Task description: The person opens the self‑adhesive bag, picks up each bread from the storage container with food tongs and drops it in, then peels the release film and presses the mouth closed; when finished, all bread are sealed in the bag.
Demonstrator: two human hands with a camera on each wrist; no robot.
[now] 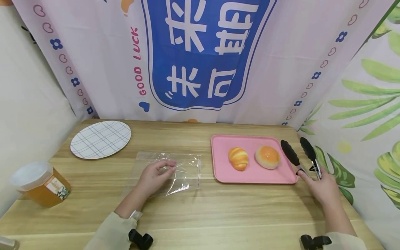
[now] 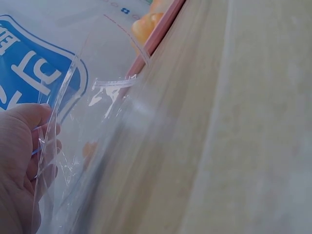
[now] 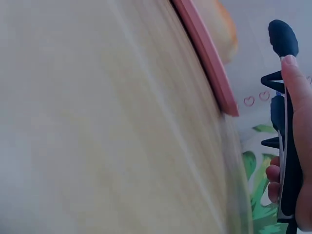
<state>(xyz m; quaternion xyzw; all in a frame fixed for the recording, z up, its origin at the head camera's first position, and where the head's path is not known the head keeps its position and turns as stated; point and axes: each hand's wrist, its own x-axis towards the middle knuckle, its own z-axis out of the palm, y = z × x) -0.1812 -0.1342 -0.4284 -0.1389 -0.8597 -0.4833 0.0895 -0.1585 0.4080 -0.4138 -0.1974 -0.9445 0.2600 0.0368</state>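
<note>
My left hand (image 1: 157,177) holds the edge of a clear plastic bag (image 1: 187,170), thumb and fingers curled about the film. Through that film (image 2: 73,161) several fingers show in the left wrist view. At the right, my right hand (image 1: 326,189) grips metal tongs with black tips (image 1: 290,152), their two arms spread apart beside the pink tray (image 1: 225,177). On this tray lie a striped croissant-shaped bread (image 1: 238,159) and a round golden bun (image 1: 267,157). The right wrist view shows the thumb along the black handle of the tongs (image 3: 292,161).
A white plate with a blue grid (image 1: 100,140) lies at the back left of the wooden table (image 1: 218,215). In front of it stands a jar of amber liquid (image 1: 47,196) with a pale lid. A printed curtain (image 1: 115,69) hangs behind the table.
</note>
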